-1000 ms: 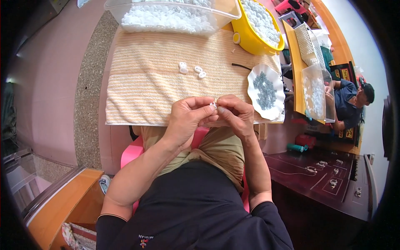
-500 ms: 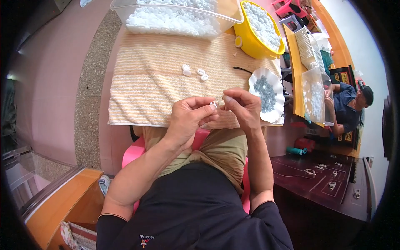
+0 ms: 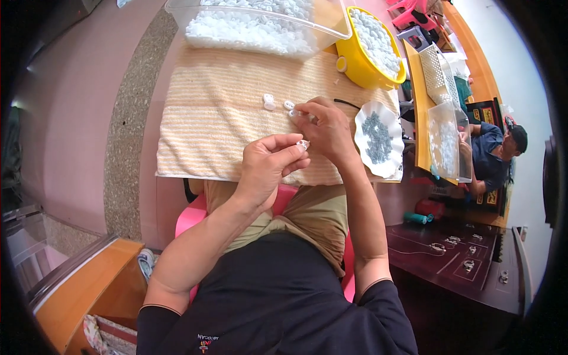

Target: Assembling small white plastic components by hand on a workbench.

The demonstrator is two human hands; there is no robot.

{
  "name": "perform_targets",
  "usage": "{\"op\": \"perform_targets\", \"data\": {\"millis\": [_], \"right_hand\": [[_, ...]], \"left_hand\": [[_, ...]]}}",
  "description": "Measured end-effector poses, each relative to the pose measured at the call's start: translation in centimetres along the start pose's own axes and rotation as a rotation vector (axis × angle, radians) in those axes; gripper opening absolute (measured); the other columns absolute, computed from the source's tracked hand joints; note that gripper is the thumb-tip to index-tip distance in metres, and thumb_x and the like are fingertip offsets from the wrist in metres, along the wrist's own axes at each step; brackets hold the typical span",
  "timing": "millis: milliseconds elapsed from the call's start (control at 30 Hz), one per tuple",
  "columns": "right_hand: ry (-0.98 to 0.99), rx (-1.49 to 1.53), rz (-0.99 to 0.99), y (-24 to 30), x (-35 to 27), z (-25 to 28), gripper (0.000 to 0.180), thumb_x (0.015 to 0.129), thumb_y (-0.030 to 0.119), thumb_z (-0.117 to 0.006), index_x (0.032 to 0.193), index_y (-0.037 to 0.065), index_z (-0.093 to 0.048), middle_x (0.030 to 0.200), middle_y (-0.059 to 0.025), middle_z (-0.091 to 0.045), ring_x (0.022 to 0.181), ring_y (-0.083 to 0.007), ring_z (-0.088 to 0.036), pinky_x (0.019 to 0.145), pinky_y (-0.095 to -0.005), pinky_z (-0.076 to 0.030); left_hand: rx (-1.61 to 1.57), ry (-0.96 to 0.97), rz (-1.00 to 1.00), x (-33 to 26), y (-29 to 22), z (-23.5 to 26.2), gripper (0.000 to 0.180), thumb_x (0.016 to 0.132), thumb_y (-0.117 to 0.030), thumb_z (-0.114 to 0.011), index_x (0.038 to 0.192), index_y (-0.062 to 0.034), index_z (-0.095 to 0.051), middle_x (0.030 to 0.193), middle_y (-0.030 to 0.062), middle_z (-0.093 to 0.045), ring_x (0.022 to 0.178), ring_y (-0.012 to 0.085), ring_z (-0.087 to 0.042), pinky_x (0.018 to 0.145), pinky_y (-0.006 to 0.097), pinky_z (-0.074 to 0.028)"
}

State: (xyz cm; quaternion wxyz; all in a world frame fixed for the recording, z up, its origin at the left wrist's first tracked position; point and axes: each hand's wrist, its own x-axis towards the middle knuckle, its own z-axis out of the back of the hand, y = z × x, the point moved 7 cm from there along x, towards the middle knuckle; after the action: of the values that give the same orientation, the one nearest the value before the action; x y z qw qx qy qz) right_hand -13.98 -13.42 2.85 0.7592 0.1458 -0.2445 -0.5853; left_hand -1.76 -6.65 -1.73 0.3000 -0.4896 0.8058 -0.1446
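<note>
Pinched between thumb and forefinger of my left hand is a small white plastic piece with little holes. My right hand is farther forward over the striped cloth. Its fingers are bent and drawn together beside a pair of white oval pieces with holes, partly covering them. A bit of white shows at those fingers, but what they grip cannot be made out. Slightly left lies another white piece. A white wavy-rimmed dish of small grey-clear parts stands right of my right hand.
A clear bin of white pieces stands at the back, beside a yellow tub of similar pieces. A black strip lies near the dish. At right, a person works at another table with a clear container.
My right hand has moved forward and left, from beside my left hand to the white pieces on the cloth. My left hand keeps its piece in about the same place.
</note>
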Motion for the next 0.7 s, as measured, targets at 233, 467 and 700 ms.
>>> {"op": "perform_targets", "data": {"millis": [233,467,700], "right_hand": [[0.083,-0.002,-0.007,0.23,0.42,-0.22,0.02,0.078,0.018,-0.072,0.094,0.006,-0.071,0.087,-0.0081,-0.065,0.071,-0.0224,-0.063,0.066,-0.0329,-0.05],[0.105,-0.002,-0.003,0.52,0.62,-0.45,0.021,0.078,0.02,-0.072,0.092,0.006,-0.071,0.087,-0.0095,-0.066,0.071,-0.0244,-0.062,0.066,-0.0352,-0.049],[0.149,0.091,-0.067,0.42,0.51,-0.35,0.018,0.077,0.019,-0.069,0.085,0.003,-0.068,0.083,-0.0145,-0.066,0.077,-0.0315,-0.065,0.069,-0.0388,-0.05]], "left_hand": [[0.011,-0.006,-0.008,-0.06,-0.12,0.05,0.015,0.086,0.0,-0.063,0.101,0.0036,-0.063,0.091,0.0093,-0.066,0.079,0.0148,-0.065,0.074,0.029,-0.058],[-0.014,-0.025,-0.013,-0.05,-0.01,0.14,0.016,0.085,0.001,-0.064,0.1,0.0055,-0.062,0.089,0.0094,-0.065,0.075,0.0139,-0.065,0.07,0.026,-0.058],[-0.019,-0.03,-0.027,0.01,-0.11,0.27,0.016,0.085,0.001,-0.064,0.101,0.0049,-0.062,0.088,0.0092,-0.065,0.075,0.0139,-0.065,0.07,0.026,-0.058]]}}
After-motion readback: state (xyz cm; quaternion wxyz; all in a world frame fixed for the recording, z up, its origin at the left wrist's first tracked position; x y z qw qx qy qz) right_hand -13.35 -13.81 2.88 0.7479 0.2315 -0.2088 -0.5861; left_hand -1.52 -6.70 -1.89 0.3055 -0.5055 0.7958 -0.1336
